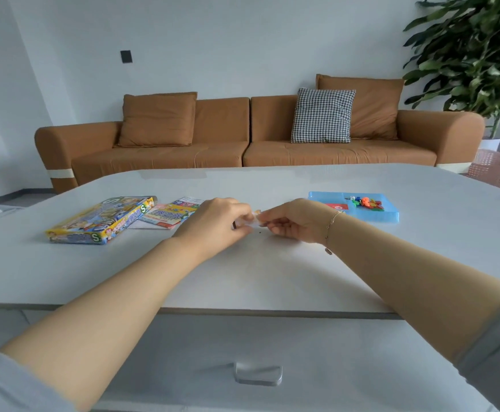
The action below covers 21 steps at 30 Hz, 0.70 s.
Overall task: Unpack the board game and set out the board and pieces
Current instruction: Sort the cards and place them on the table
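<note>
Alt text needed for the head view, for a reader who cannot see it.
Both hands, left hand and right hand, pinch a small clear packet together over a white table. A game box and folded board lie left; a blue tray of coloured pieces lies right.

**What cannot be made out**

The small pale item [256, 219] pinched between the left hand [219, 223] and right hand [294, 221] is mostly covered by fingers and too blurred to identify; the folded sheet [170, 212] is partly hidden behind the left hand; the coloured pieces [366, 203] in the blue tray [391, 217] are too small to tell apart; the plant [477, 55] is cut off at the right edge.
</note>
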Motion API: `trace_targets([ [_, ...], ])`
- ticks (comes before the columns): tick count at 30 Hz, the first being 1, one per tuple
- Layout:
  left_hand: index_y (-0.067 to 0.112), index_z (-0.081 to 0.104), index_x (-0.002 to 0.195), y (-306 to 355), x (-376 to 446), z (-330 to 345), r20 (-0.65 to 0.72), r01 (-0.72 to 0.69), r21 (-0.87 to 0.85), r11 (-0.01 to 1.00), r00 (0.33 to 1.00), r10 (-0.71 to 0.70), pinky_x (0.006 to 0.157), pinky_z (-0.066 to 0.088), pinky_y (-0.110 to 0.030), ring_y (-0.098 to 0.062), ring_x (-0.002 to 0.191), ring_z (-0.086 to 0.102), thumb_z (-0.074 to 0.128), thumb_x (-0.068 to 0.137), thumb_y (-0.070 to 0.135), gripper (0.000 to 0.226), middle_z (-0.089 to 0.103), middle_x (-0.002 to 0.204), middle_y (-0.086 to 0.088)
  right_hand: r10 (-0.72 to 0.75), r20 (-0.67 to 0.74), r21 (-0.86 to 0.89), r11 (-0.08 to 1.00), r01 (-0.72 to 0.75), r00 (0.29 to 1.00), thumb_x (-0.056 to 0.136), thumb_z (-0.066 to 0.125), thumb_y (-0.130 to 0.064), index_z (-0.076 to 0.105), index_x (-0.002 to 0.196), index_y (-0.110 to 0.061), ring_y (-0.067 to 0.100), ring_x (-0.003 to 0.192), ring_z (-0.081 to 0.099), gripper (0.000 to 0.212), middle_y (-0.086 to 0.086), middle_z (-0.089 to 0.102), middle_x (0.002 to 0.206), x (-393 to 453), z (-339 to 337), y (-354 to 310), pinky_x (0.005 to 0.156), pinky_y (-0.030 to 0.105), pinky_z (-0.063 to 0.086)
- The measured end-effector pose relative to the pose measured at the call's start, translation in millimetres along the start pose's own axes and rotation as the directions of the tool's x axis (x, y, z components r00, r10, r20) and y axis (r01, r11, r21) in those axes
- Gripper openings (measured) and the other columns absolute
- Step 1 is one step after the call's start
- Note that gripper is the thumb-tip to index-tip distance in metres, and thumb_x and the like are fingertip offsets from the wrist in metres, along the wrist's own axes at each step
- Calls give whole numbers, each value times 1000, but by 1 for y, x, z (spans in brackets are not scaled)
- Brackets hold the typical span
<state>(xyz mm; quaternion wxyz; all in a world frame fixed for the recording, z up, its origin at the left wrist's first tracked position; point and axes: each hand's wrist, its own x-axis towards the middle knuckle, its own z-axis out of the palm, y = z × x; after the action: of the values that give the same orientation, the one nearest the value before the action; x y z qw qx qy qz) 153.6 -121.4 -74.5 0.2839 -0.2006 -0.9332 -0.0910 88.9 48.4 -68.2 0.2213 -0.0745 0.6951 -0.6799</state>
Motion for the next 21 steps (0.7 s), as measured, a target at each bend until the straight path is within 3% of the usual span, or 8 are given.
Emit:
trace_targets([
  [4, 16, 72, 86, -12, -21, -16, 10, 163, 36, 986, 986, -164, 64, 42, -28, -25, 79, 62, 67, 81, 21, 9, 69, 80, -5, -81, -6, -22, 997, 81, 997, 82, 67, -1, 66, 89, 2, 14, 61, 58, 8, 11, 65, 78, -2, 18, 4, 55, 19, 55],
  [7, 15, 71, 83, -26, -42, -26, -21, 315, 72, 946, 949, -315, 61, 32, -25, -24, 78, 60, 66, 81, 21, 8, 67, 77, -4, -220, -100, -145, 968, 204, 970, 84, 62, -2, 66, 98, 6, 19, 55, 56, 16, 13, 63, 78, 0, 24, 11, 53, 22, 55],
  [12, 15, 66, 74, -56, -78, -44, -97, 610, 176, 773, 792, -603, 60, 36, -27, -29, 79, 59, 66, 75, 18, 3, 67, 78, -6, -370, -119, -314, 895, 318, 922, 84, 52, -1, 68, 88, -3, 16, 53, 54, 17, 8, 64, 73, 2, 24, 17, 55, 22, 53],
  [17, 19, 64, 71, -74, -87, -52, -120, 704, 227, 673, 706, -698, 68, 44, -31, -33, 87, 61, 69, 79, 25, 11, 69, 85, -9, -390, -103, -368, 870, 329, 915, 85, 52, -3, 69, 90, -2, 14, 55, 54, 18, 7, 64, 74, 3, 26, 21, 59, 19, 51],
  [21, 14, 68, 85, -72, -84, -50, -122, 695, 321, 643, 704, -700, 75, 50, -34, -35, 92, 61, 62, 83, 23, 12, 69, 93, -12, -400, -94, -375, 863, 340, 911, 86, 52, -4, 68, 92, 0, 14, 55, 54, 18, 8, 63, 75, 3, 26, 22, 58, 17, 50],
])
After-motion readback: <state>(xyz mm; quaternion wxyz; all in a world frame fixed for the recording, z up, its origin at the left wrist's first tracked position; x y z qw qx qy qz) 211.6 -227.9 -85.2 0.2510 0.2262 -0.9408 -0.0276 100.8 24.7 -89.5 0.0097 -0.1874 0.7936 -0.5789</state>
